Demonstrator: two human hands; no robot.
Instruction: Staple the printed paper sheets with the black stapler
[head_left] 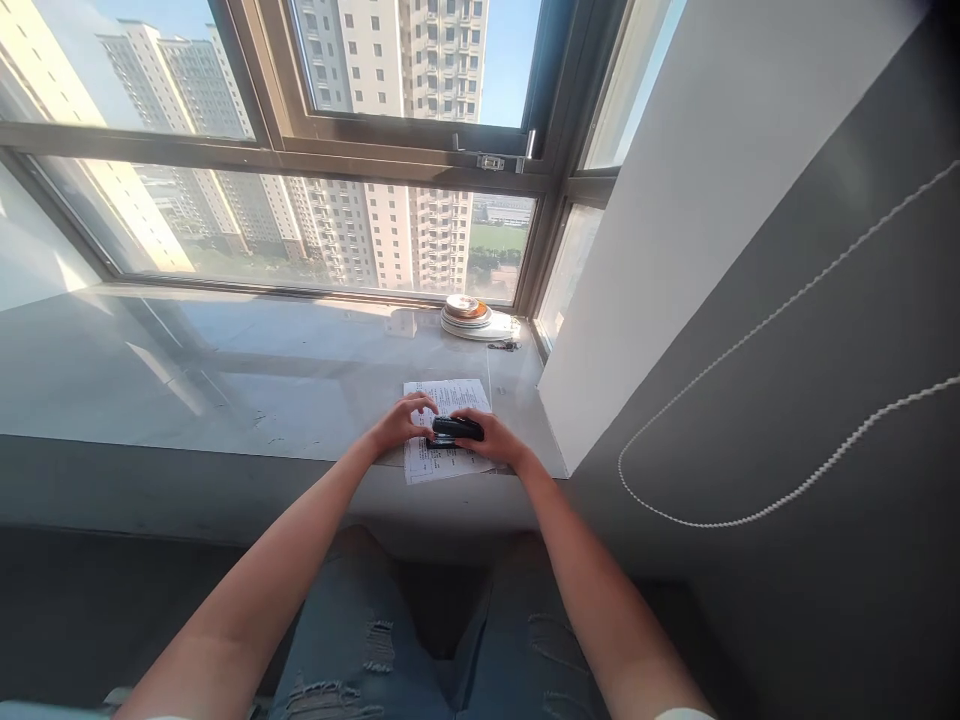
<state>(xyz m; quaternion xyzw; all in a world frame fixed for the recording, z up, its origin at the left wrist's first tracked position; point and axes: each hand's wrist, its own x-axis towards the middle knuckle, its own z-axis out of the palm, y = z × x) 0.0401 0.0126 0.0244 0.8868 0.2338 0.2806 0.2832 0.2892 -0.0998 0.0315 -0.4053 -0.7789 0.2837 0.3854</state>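
Note:
A black stapler (456, 429) lies over a stack of printed paper sheets (439, 466) near the front edge of the windowsill. My right hand (491, 436) is closed around the stapler's right end. At its left end is my left hand (403, 422), thumb and fingers curved apart with a gap between them. Its fingertips come close to the stapler; whether they touch it I cannot tell. The hands and stapler cover the middle of the sheets, whose lower edge reaches the sill's front edge.
Stacked plates or lids (466, 318) stand at the back right of the sill (300, 400), with a small dark chain-like item (504, 346) beside them. A window frame (375, 150) rises behind. On the right are a white wall corner and a hanging beaded cord (720, 526).

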